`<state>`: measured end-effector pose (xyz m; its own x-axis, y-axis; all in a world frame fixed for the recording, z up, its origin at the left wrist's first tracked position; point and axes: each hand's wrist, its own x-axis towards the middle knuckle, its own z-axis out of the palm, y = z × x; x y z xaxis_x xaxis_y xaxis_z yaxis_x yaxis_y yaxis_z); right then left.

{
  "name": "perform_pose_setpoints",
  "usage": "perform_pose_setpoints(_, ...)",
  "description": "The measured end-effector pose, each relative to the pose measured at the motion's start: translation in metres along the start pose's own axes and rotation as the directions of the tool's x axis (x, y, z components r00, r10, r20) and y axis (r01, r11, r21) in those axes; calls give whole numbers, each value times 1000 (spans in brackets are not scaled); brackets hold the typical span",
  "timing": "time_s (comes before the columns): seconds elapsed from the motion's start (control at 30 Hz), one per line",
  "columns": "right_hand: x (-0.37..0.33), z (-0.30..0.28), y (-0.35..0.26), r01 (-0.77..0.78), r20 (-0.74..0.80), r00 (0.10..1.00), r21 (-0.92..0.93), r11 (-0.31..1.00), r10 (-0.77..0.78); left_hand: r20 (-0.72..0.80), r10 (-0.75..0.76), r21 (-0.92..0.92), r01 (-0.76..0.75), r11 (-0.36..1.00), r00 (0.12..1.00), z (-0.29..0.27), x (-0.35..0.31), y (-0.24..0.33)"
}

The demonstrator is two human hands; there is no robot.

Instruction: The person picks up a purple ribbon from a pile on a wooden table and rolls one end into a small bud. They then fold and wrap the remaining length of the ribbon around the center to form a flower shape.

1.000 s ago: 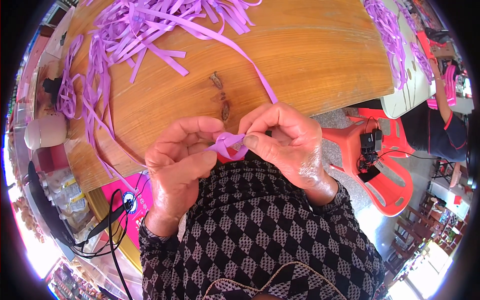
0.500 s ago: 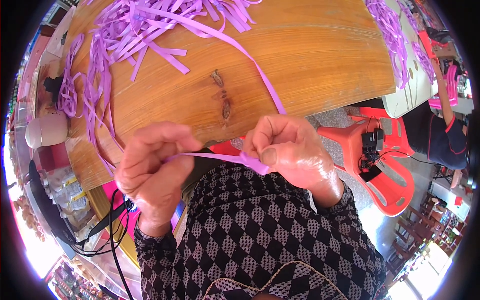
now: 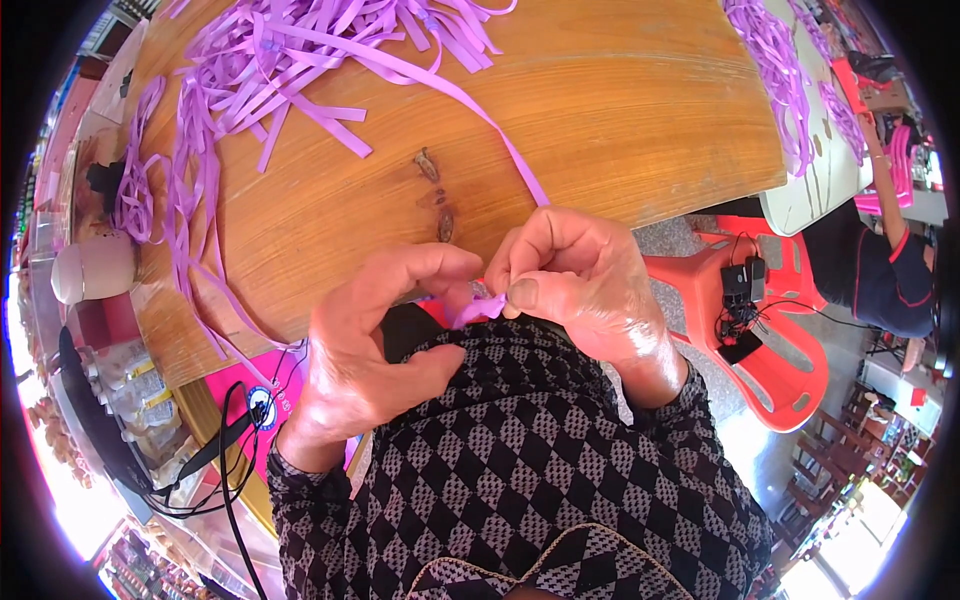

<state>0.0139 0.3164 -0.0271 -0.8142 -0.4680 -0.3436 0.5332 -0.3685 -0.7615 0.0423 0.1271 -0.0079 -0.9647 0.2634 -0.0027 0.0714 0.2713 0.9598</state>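
Observation:
My left hand (image 3: pixel 375 345) and my right hand (image 3: pixel 580 285) meet at the near edge of a round wooden table (image 3: pixel 620 110). Both pinch a short folded piece of purple ribbon (image 3: pixel 478 308) between thumbs and fingertips. From my right hand a long purple ribbon strip (image 3: pixel 450 95) runs up across the table to a loose pile of purple ribbon strips (image 3: pixel 300 60) at the far left. Much of the folded piece is hidden by my fingers.
More purple strips (image 3: pixel 160 190) hang over the table's left edge. A red plastic chair (image 3: pixel 770 330) stands to my right, with a small black device and cables on it. A person in dark clothes (image 3: pixel 880 270) sits at the far right beside a white table (image 3: pixel 810 180). Black cables (image 3: pixel 225 440) lie lower left.
Half a second ago my left hand was pulled out to the left, drawing the ribbon taut. It has come back to the right hand, and the fingertips now touch again around the folded piece.

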Motion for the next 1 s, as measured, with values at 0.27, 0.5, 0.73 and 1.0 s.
perform_pose_setpoints(0.27,-1,-3,4,155,36,988,-154,976,-151,156,-380,-662,382,644,912,1,1,10)
perform_pose_setpoints(0.5,-1,-1,5,116,63,992,-141,983,-108,-104,-161,-554,77,829,982,13,-5,1)
perform_pose_setpoints(0.73,0,0,4,179,60,984,-187,966,-171,-168,-161,-402,81,912,973,14,-7,3)
perform_pose_setpoints(1.0,-1,0,8,421,161,906,-427,800,-391,-152,4,5,-3,1000,988,11,-7,3)
